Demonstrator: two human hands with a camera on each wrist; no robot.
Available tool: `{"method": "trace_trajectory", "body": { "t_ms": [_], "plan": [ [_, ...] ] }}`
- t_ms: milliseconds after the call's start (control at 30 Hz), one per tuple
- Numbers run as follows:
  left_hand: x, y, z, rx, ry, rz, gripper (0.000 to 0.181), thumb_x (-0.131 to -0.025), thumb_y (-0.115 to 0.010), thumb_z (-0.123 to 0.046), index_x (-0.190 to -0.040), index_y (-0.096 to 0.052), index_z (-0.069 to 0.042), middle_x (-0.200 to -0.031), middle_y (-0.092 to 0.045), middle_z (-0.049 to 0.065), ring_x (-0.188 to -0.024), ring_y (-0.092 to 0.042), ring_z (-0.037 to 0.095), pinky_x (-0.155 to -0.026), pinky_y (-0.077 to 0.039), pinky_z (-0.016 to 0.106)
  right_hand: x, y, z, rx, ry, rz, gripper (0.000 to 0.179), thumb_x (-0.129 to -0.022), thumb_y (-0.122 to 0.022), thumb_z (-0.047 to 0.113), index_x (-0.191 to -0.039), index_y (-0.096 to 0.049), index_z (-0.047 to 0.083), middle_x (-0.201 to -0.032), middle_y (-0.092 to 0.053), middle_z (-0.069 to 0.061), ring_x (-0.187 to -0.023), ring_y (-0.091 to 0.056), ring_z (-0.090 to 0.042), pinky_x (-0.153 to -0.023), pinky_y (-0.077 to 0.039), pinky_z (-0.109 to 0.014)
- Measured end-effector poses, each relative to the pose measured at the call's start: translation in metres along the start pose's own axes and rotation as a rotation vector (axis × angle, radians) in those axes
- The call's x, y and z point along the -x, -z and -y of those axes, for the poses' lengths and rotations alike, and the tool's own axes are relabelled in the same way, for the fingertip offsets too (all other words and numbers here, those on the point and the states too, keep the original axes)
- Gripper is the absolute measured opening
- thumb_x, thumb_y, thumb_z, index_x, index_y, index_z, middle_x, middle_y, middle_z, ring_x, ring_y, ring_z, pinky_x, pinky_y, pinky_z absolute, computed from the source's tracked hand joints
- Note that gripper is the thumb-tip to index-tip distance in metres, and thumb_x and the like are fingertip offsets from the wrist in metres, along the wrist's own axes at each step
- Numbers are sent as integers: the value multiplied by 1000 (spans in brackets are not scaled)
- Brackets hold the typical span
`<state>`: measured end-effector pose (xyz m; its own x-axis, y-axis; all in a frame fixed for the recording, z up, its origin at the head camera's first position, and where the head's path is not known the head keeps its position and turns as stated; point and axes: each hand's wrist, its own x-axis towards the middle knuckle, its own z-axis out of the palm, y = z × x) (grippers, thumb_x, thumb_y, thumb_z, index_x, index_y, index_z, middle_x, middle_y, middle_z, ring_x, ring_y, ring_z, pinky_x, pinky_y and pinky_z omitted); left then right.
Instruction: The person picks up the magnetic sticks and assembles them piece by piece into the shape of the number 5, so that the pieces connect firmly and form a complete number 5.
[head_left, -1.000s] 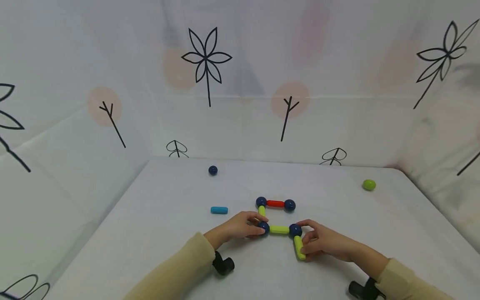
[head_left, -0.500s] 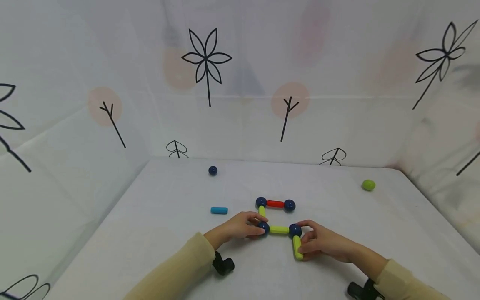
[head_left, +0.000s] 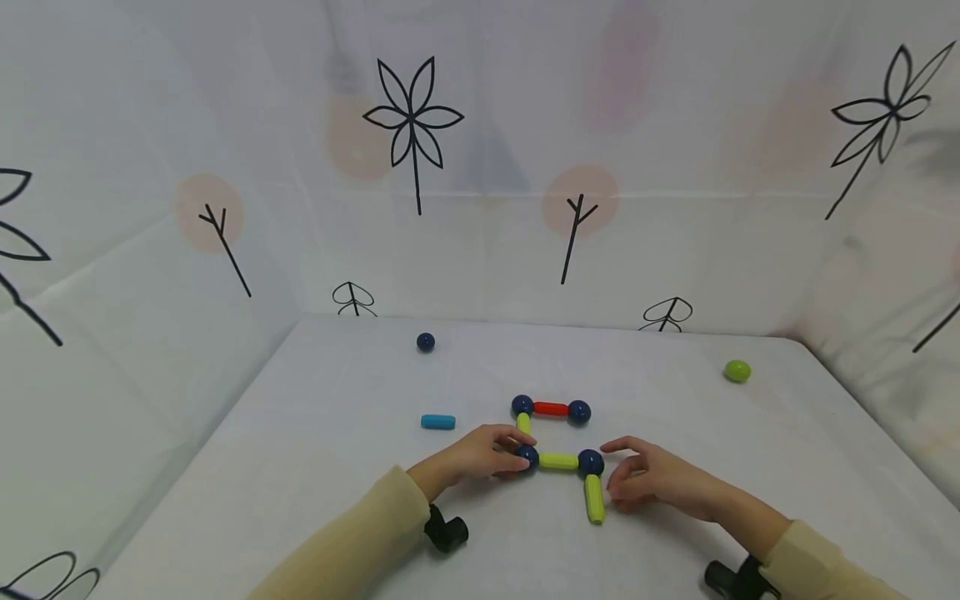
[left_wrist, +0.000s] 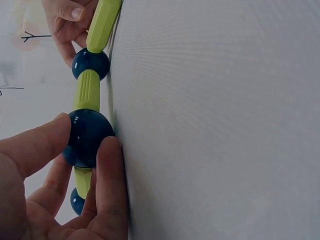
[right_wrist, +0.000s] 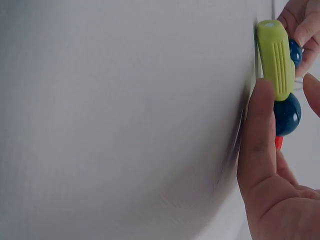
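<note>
A chain of magnetic building pieces lies on the white table. My left hand pinches one dark blue ball between thumb and fingers. From that ball a yellow-green rod runs right to a second dark blue ball. Another yellow-green rod points from there toward the front. Right beside that rod is my right hand, thumb and fingers apart with nothing between them. Behind the left hand, a partly covered yellow-green rod leads to a ball, a red rod and an end ball.
A blue rod lies loose left of the chain. Farther back is a single dark blue ball, and a green ball sits at the back right. A printed white cloth hangs around the table's back and sides.
My right hand has let go of the front yellow-green rod and shifted slightly right. The rod's front end has swung a little left. My left hand keeps its hold on the ball.
</note>
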<state>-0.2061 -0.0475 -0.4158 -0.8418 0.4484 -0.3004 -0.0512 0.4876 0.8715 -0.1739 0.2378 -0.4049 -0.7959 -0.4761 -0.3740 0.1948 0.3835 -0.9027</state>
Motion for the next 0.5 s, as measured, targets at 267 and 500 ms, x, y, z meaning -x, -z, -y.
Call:
{"method": "trace_trajectory", "body": {
  "t_ms": [267,500],
  "plan": [
    [0,-1,1,16,6,-1,30,-84,-69,-14,-113,-65,-21,-106,-59,4,-78,-59,17,-72,-52,30,1,13,-4,32,14,-36,58,-85,-65,9,-133,-35,-6,-93,-60,-11,-86,-59,-25,-78,-51,-35],
    [-1,0,2,28,-2,6,29,-84,-70,-14,-112,-66,-21,-106,-59,3,-78,-60,17,-71,-52,30,2,25,-5,47,21,-87,58,-83,-65,8,-131,-37,-6,-94,-59,-10,-87,-59,-24,-77,-51,-33]
  ]
}}
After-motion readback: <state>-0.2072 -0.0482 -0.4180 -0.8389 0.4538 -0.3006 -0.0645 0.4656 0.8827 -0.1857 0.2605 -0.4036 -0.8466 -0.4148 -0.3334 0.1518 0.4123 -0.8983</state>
